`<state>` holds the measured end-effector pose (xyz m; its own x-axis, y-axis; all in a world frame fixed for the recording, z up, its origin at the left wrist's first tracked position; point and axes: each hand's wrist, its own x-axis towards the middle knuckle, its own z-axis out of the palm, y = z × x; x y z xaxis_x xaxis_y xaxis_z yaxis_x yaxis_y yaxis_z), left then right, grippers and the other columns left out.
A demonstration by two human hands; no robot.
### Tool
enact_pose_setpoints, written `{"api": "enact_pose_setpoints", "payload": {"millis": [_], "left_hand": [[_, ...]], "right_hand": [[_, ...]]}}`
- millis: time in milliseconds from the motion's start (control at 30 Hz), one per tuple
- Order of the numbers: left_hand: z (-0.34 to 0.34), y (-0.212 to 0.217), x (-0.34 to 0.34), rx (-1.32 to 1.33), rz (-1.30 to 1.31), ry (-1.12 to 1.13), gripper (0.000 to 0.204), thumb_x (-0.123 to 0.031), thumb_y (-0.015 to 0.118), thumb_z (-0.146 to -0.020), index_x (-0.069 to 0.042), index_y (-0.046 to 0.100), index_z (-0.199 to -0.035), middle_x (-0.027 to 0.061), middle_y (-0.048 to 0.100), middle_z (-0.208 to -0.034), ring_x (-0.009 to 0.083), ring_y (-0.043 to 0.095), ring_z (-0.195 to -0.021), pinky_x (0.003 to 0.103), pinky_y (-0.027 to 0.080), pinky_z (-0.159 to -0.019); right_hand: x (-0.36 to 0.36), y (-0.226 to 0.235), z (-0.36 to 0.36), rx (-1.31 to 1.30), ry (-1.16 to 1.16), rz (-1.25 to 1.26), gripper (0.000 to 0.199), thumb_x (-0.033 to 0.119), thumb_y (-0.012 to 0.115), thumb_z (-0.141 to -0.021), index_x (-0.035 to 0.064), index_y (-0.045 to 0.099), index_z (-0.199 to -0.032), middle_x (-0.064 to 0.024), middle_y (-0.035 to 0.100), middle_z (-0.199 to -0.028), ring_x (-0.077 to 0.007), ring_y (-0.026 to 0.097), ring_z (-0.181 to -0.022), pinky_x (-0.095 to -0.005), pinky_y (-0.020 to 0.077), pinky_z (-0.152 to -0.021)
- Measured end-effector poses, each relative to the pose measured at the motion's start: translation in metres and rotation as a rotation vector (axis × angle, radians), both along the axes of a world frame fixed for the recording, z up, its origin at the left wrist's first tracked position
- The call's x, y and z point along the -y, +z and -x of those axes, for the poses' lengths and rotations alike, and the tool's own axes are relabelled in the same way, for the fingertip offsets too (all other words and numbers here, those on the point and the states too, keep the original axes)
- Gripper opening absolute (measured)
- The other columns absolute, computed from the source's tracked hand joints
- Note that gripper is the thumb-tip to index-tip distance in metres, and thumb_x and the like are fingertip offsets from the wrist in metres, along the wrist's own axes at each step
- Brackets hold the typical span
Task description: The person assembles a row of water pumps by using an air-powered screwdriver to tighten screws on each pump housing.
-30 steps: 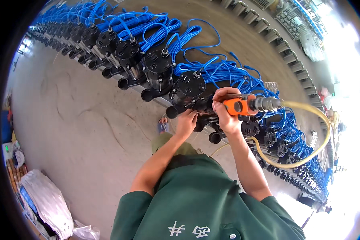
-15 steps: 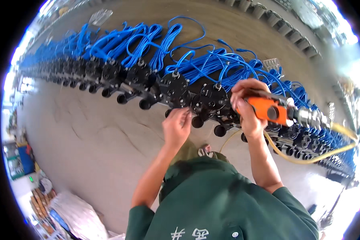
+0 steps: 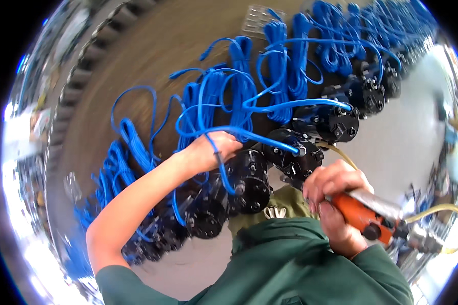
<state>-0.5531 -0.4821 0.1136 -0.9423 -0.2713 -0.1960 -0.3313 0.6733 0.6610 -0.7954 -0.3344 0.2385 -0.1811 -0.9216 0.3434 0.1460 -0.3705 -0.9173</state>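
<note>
My right hand [image 3: 338, 195] is wrapped round an orange and grey air-powered tool [image 3: 364, 216], which has a yellow hose at its back end. The tool's front end points at the end face of a black cylindrical unit [image 3: 297, 157]; whether it touches cannot be made out. My left hand [image 3: 213, 150] lies among blue cables behind a neighbouring black cylindrical unit [image 3: 249, 183]. Its fingers are curled and their tips partly hidden. A blue cable [image 3: 224, 175] crosses in front of that hand. Each nearby unit has a cable plugged into its end face.
Coiled blue cable bundles [image 3: 241, 91] lie along the brown table [image 3: 158, 61] beyond the row of units. A clear plastic tray [image 3: 257, 21] sits at the far side. The yellow hose [image 3: 437, 209] loops at the right. A row of grey cylinders [image 3: 79, 76] lines the far left.
The view has turned and come closer to the units. My left hand has gone from the row's near side to among the cables behind it. The tool now points toward a unit's end face.
</note>
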Motion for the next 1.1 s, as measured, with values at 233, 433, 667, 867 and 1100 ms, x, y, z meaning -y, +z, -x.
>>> {"api": "enact_pose_setpoints", "payload": {"millis": [233,433,667,867,1100], "left_hand": [[0.023,-0.079,0.002,-0.085,-0.129,-0.239,0.027,-0.004,0.064,-0.085,-0.001,0.073,-0.110,0.0171,0.074,-0.106,0.0330,0.071,-0.096,0.041,0.059,-0.081],[0.024,-0.091,-0.001,-0.152,-0.012,-0.348,0.025,-0.003,0.064,-0.084,0.000,0.069,-0.108,0.0157,0.072,-0.100,0.0328,0.069,-0.094,0.041,0.059,-0.081],[0.017,-0.078,0.003,-0.199,-0.156,-0.316,0.025,0.000,0.066,-0.080,-0.004,0.064,-0.104,0.0166,0.067,-0.091,0.0345,0.069,-0.090,0.043,0.056,-0.077],[0.020,-0.089,0.000,-0.193,-0.085,-0.366,0.019,-0.010,0.073,-0.076,0.001,0.061,-0.086,0.0182,0.067,-0.083,0.0366,0.068,-0.089,0.045,0.053,-0.074],[0.000,-0.102,-0.009,-0.258,-0.065,-0.136,0.005,-0.006,0.065,-0.082,-0.001,0.063,-0.084,0.0194,0.067,-0.081,0.0393,0.068,-0.082,0.047,0.054,-0.071]], "right_hand": [[-0.018,0.013,-0.018,-0.075,-0.136,-0.095,0.027,-0.006,0.065,-0.067,-0.0042,0.063,-0.094,-0.0145,0.064,-0.073,-0.0211,0.064,-0.060,-0.0313,0.0567,-0.056],[-0.005,0.026,-0.037,-0.119,-0.067,-0.116,0.030,-0.008,0.066,-0.070,-0.0035,0.062,-0.099,-0.0153,0.064,-0.080,-0.0228,0.066,-0.065,-0.0339,0.0585,-0.059],[0.012,-0.001,-0.066,-0.305,-0.034,-0.192,0.025,0.000,0.060,-0.087,0.0039,0.051,-0.110,-0.0109,0.054,-0.086,-0.0157,0.057,-0.060,-0.0366,0.0550,-0.067],[0.022,-0.032,-0.078,-0.373,-0.044,-0.094,0.018,-0.004,0.061,-0.083,-0.0004,0.054,-0.100,-0.0126,0.057,-0.082,-0.0163,0.056,-0.058,-0.0341,0.0556,-0.057],[0.020,-0.041,-0.086,-0.289,-0.070,-0.130,0.019,0.004,0.063,-0.083,-0.0010,0.057,-0.101,-0.0131,0.058,-0.085,-0.0148,0.055,-0.057,-0.0297,0.0527,-0.056]]}}
